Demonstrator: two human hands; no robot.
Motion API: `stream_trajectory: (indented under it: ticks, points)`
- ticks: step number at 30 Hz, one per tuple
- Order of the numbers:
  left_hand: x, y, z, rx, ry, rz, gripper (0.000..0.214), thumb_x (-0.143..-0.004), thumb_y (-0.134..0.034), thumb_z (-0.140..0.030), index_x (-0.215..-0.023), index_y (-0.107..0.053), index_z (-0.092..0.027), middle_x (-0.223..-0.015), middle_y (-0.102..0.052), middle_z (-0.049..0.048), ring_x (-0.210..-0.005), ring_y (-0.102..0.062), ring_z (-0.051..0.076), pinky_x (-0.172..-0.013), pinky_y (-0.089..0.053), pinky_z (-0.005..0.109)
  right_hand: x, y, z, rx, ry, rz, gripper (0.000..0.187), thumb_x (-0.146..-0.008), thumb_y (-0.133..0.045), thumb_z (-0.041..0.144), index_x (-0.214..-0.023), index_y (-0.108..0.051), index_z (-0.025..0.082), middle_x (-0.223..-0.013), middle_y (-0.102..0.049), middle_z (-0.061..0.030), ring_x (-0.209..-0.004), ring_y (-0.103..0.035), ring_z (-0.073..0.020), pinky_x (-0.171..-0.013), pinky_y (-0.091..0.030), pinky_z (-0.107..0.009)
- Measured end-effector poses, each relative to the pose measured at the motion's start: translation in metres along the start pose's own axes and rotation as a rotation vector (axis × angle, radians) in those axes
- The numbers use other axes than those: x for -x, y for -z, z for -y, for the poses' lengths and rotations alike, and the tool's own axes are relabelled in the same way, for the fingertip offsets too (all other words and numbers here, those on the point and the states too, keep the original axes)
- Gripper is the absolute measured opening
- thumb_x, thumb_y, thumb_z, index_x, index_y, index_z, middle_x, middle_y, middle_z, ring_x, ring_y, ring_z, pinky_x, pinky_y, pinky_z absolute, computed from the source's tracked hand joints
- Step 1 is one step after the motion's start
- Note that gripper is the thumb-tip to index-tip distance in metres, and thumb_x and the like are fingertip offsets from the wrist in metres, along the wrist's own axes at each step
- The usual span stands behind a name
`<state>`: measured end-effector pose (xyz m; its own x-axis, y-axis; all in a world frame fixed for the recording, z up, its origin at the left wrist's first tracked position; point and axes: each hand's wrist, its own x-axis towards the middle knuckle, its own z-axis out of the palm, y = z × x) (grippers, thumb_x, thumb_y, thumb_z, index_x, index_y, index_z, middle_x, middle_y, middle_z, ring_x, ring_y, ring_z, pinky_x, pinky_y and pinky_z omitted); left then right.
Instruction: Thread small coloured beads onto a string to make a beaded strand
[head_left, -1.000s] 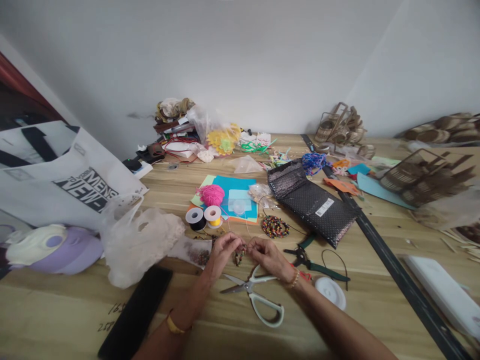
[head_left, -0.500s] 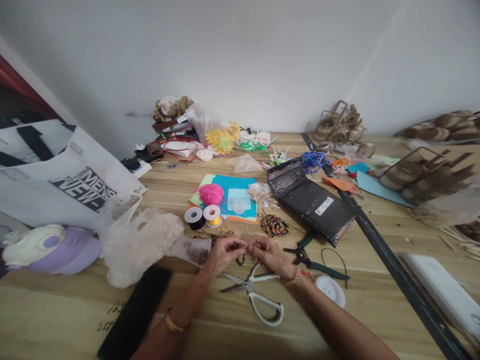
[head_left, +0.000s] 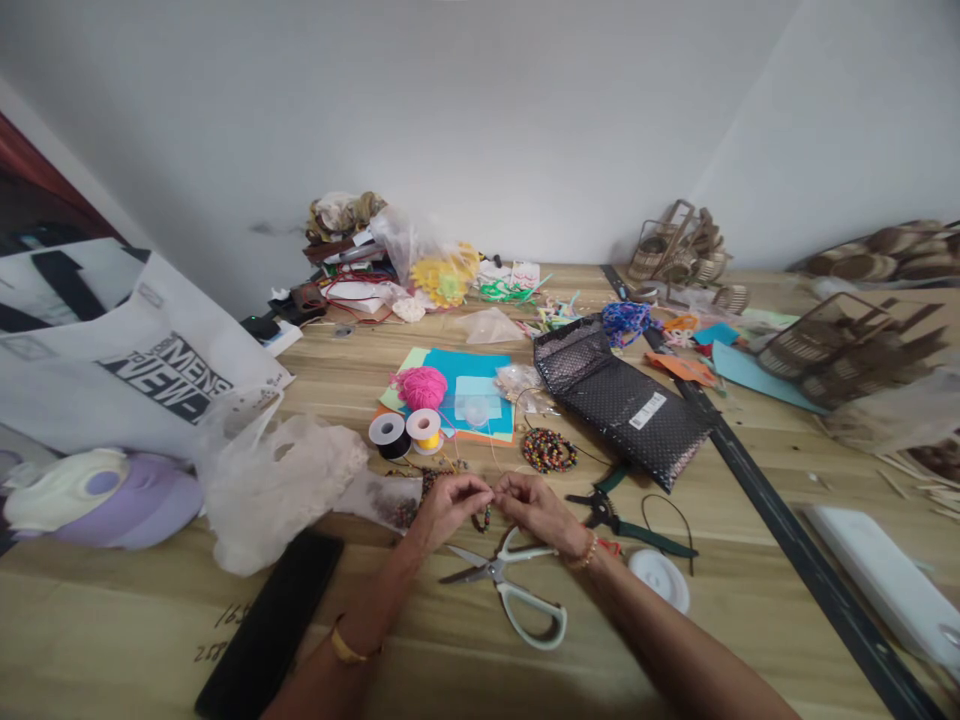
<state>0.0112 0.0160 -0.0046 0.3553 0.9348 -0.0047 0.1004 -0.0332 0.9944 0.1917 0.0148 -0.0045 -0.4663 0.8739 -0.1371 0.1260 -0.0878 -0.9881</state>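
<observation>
My left hand [head_left: 444, 508] and my right hand [head_left: 535, 510] meet fingertip to fingertip over the wooden table [head_left: 450, 680]. Both are pinched on a short string of dark multicoloured beads [head_left: 482, 519] that hangs between them. White-handled scissors [head_left: 517, 595] lie open just below my right hand. A coil of coloured beads [head_left: 549, 451] sits a little beyond my hands. A black thread spool [head_left: 388, 434] and a yellow thread spool [head_left: 425, 429] stand side by side beyond my left hand.
Green-handled pliers [head_left: 622, 520] and a white round lid [head_left: 660, 579] lie right of my hands. A black padded envelope [head_left: 622, 400], coloured paper sheets [head_left: 469, 380], pink yarn [head_left: 421, 387], a white plastic bag [head_left: 277, 485] and a black phone [head_left: 274, 625] surround them. Woven baskets [head_left: 679, 255] stand at the back right.
My hands have stayed together, shifting only slightly. The hanging bead string has drawn up closer under my fingertips.
</observation>
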Motion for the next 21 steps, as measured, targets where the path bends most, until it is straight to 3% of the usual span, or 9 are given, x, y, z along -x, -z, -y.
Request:
stream_trajectory:
  ticks: [21]
  points:
    - [0.0021,-0.0027,-0.005,0.058,0.032,0.035,0.029,-0.077,-0.062,-0.04,-0.066,-0.06,-0.014,-0.054,-0.056,-0.0007,-0.054,-0.05,0.011,-0.054,-0.041,0.022,-0.0002,0.0,0.0039,-0.026,-0.043,0.05,0.031,-0.076,-0.062,0.046,-0.075,-0.057,0.015,-0.051,-0.041,0.0076,-0.042,-0.034,-0.0057,-0.04,-0.032,-0.018]
